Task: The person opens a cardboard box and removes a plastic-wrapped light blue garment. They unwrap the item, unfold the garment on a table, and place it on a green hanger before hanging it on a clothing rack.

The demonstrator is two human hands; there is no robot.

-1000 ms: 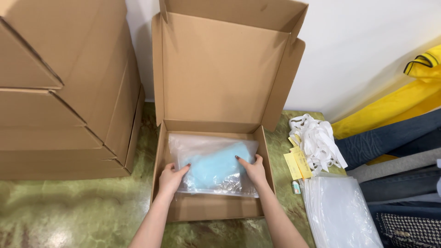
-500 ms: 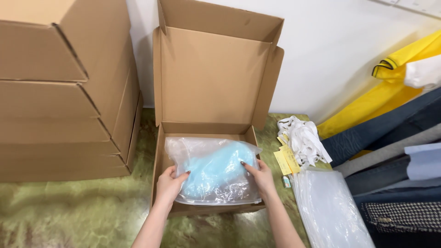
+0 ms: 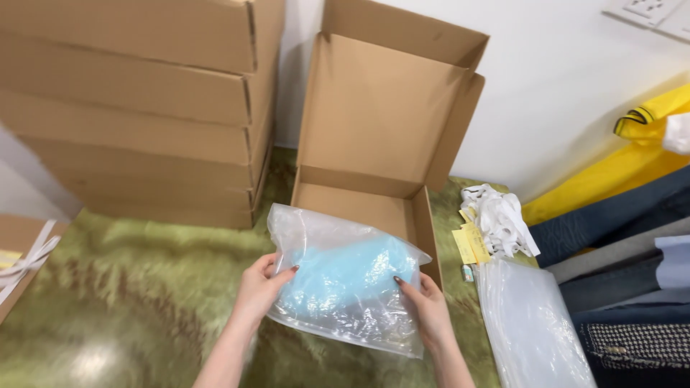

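Bagged blue cloth point(image 3: 345, 284) gripped at both side edges, apparently above open box point(image 3: 359, 205).

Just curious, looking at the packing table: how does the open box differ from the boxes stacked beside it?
The open cardboard box has its lid raised against the wall and looks bare inside; the stacked boxes are shut. The open cardboard box stands alone; the stacked boxes lie piled on one another. Both are plain brown cardboard on the green table.

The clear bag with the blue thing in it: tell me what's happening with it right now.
A person holds the clear plastic bag with both hands, left hand and right hand gripping its sides. It holds a light blue folded item and sits over the front edge of an open cardboard box, whose tray looks bare.
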